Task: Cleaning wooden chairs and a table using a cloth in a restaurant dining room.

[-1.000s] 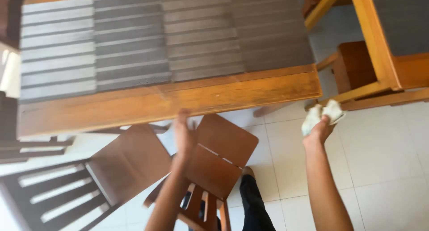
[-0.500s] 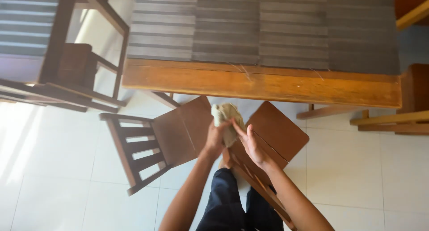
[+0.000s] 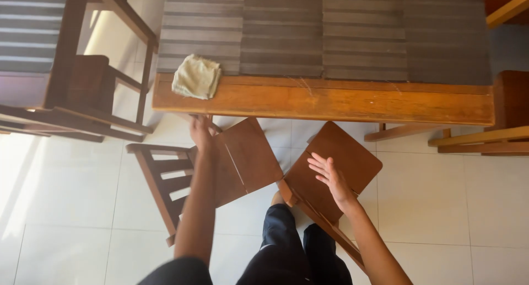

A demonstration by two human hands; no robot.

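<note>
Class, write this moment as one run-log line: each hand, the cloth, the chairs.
left hand: on left chair | right hand: open over right chair | cloth: on table edge

The left hand (image 3: 201, 132) has its fingertips hidden under the table (image 3: 330, 100). The table runs past the top edge.
</note>
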